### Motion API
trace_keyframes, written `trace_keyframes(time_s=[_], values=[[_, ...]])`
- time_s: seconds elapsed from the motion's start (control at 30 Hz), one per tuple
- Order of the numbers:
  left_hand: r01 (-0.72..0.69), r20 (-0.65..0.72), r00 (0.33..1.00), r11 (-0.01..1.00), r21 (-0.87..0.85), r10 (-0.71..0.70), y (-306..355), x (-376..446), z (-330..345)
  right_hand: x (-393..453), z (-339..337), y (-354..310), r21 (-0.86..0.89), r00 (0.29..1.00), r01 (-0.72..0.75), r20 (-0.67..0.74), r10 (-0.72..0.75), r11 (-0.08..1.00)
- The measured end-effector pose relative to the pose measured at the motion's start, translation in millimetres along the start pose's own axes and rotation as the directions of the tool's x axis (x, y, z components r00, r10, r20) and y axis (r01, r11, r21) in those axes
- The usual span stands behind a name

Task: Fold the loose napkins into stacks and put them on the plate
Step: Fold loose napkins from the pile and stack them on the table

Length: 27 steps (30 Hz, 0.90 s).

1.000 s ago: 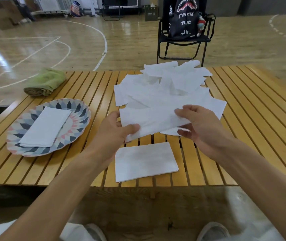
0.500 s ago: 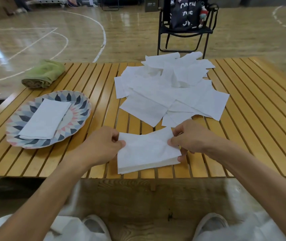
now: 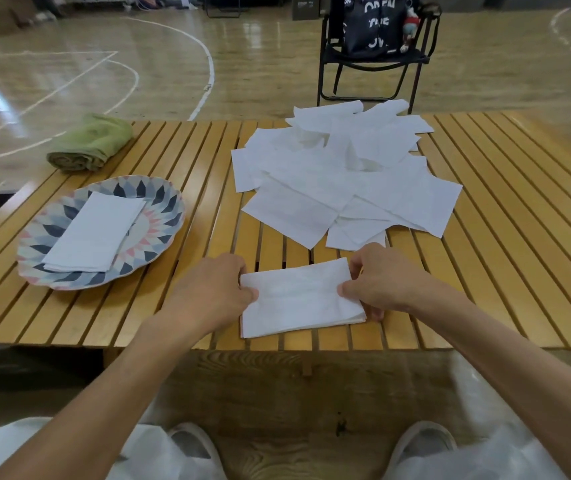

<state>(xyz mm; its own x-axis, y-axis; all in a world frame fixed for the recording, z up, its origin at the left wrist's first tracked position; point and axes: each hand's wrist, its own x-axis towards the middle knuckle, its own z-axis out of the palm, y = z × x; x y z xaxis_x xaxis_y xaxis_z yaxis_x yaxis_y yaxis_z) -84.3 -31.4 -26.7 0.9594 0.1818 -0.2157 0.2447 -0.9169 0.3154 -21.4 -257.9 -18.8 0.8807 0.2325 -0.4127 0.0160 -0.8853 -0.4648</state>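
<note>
Right at the bottom edge you get two light shoes (image 3: 422, 441) and some white trouser fabric, both cut off by the frame and pretty blurry, standing on a wood-grain floor panel. Both forearms come up from there, bare.

On the near edge of the slatted wooden table (image 3: 506, 271) sits the folded napkin stack (image 3: 301, 299), a flat white rectangle of soft, faintly embossed paper. You can see thin layered edges at its right corner, but I can't count the sheets. The left hand (image 3: 214, 292) pinches the stack's left edge, thumb on top, and its other fingers are hidden under the hand. The right hand (image 3: 381, 282) pinches the right edge the same way, with a fingertip or two poking out below the corner. So both hands are grasping the same stack, which lies on the slats.

To the left is one round plate (image 3: 169, 209) with a wavy rim and a blue, grey and pink petal pattern. It carries one folded napkin bundle (image 3: 93, 233), long and rectangular; again, the layer count is impossible to read.

Past the hands is the loose napkin pile (image 3: 339, 181), flat square sheets overlapping every which way, a few crumpled at the far end. Too tangled for a real count, easily over ten.

At the far left corner lies one rolled green towel (image 3: 90, 143), fuzzy texture. Behind the table stands one black folding chair (image 3: 374, 60) holding a dark bag (image 3: 374, 22) with white lettering, its top cropped off.
</note>
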Motion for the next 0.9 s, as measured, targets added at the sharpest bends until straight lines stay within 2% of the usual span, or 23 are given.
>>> trace_keyframes(time_s=[0.1,0.2,0.33,0.4,0.5,0.6,0.7,0.73,0.8,0.9], values=[[0.012,-0.066,0.998,0.997,0.073,-0.007,3,-2,-1,-4,-2,-1,-0.113,0.996,0.004,-0.089,-0.014,0.994],[-0.104,-0.137,0.984,0.993,0.051,0.110,9,-5,-2,-7,-1,-2,-0.127,0.973,0.123,-0.178,-0.144,0.984],[-0.326,-0.049,0.943,0.944,0.051,0.328,23,-7,0,-9,8,-3,-0.167,0.923,0.341,-0.126,-0.363,0.925],[-0.348,0.011,0.937,0.934,0.084,0.348,25,-6,5,-9,12,-4,-0.235,0.916,0.362,-0.092,-0.392,0.902],[-0.348,0.021,0.937,0.928,0.133,0.348,27,-3,9,-5,16,-6,-0.265,0.917,0.352,-0.095,-0.387,0.898],[-0.345,0.010,0.938,0.927,0.144,0.348,29,1,8,2,12,-10,-0.072,0.926,0.318,-0.191,-0.326,0.945],[-0.341,0.027,0.940,0.931,0.133,0.341,31,4,7,13,3,-17,0.302,0.939,0.256,-0.304,-0.162,0.918],[-0.338,0.030,0.941,0.932,0.128,0.337,32,4,7,18,0,-19,0.440,0.947,0.232,-0.306,-0.098,0.868],[-0.331,0.032,0.944,0.935,0.124,0.330,32,5,6,29,-5,-24,0.703,0.967,0.179,-0.256,0.010,0.688],[-0.332,0.043,0.943,0.935,0.126,0.329,33,4,6,40,-12,-26,0.949,0.978,0.097,-0.147,0.148,0.300]])
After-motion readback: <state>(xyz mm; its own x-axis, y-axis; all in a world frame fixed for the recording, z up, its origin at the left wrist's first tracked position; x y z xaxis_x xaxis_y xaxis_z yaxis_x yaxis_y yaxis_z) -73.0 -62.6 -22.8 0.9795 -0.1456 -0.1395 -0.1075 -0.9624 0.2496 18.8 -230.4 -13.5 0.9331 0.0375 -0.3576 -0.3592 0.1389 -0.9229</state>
